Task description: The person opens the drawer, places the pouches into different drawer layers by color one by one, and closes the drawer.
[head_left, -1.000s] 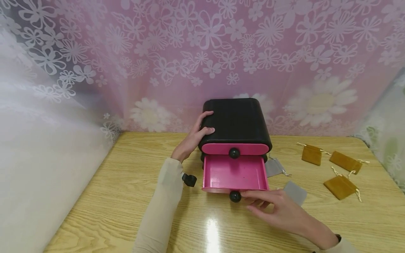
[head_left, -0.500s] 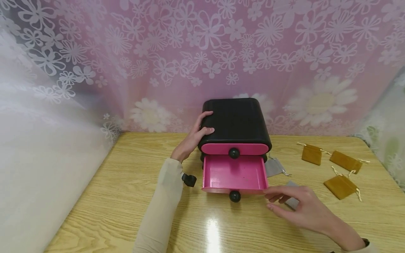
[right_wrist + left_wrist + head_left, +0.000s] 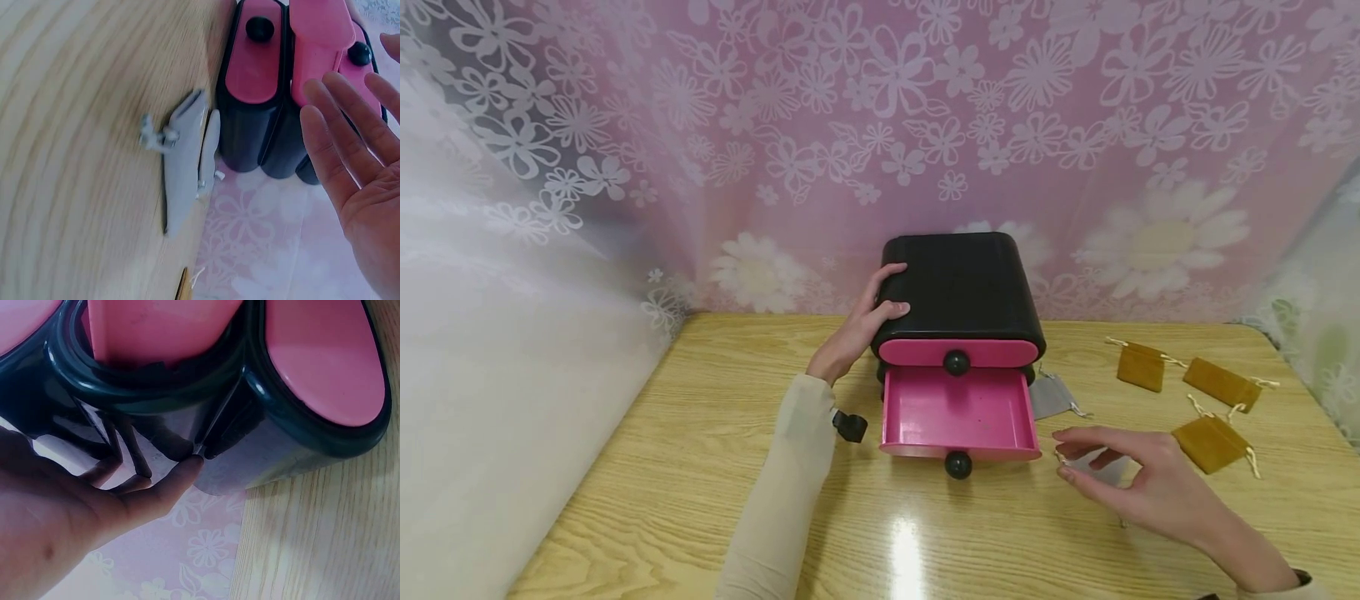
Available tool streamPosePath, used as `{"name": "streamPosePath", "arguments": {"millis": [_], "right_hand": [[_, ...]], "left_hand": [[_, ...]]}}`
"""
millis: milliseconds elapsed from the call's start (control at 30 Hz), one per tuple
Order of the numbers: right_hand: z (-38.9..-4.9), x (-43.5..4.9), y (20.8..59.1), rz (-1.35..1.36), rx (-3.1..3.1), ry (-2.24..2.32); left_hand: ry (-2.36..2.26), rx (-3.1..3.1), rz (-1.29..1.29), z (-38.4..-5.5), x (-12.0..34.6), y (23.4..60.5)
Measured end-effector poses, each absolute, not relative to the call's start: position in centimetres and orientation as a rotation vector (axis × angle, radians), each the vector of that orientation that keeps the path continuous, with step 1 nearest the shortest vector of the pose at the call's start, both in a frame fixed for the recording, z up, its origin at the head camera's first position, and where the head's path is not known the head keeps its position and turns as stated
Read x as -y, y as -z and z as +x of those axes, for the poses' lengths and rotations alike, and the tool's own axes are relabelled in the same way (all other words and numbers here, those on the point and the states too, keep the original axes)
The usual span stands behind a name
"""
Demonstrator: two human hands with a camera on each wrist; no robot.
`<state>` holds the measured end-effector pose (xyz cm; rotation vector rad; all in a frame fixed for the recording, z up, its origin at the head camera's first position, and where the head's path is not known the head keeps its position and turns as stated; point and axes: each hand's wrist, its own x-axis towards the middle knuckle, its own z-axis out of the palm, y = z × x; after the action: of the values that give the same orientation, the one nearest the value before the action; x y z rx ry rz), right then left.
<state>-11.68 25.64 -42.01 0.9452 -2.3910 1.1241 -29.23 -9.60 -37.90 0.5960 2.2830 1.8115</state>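
Note:
A black drawer box [image 3: 958, 283] with pink fronts stands at the table's middle. Its middle drawer [image 3: 958, 412], pulled out, has a black knob [image 3: 958, 465]. My left hand [image 3: 850, 329] rests against the box's left side, thumb and a finger over the top edge; in the left wrist view the fingertips touch the black side. Right of the drawer, my right hand [image 3: 1150, 483] hovers with fingers loosely bent and nothing between them. It partly covers a grey drawstring pouch [image 3: 182, 169] on the table. Another grey pouch [image 3: 1052, 397] lies beside the box.
Three brown drawstring pouches, one of them the nearest pouch [image 3: 1210, 443], lie at the right of the wooden table [image 3: 647, 467]. A flowered pink curtain [image 3: 820, 167] hangs behind. The black device [image 3: 850, 427] is on my left wrist.
My right hand has left the drawer's knob and moved right, over the nearer grey pouch. The left hand and the pulled-out drawer have stayed put.

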Motion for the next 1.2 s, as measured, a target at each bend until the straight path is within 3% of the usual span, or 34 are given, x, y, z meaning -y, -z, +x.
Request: {"name": "streamPosePath", "arguments": {"millis": [633,1200], "right_hand": [[-12.7,-29.2,43.6,0.739,2.539,-0.938],[-14.0,-31.2,45.2,0.811,2.795,-0.779]], "left_hand": [[-1.823,-2.269,0.606,-29.4,9.6,37.9],[-1.815,-2.279,0.589,-29.1,9.6,37.8]]}}
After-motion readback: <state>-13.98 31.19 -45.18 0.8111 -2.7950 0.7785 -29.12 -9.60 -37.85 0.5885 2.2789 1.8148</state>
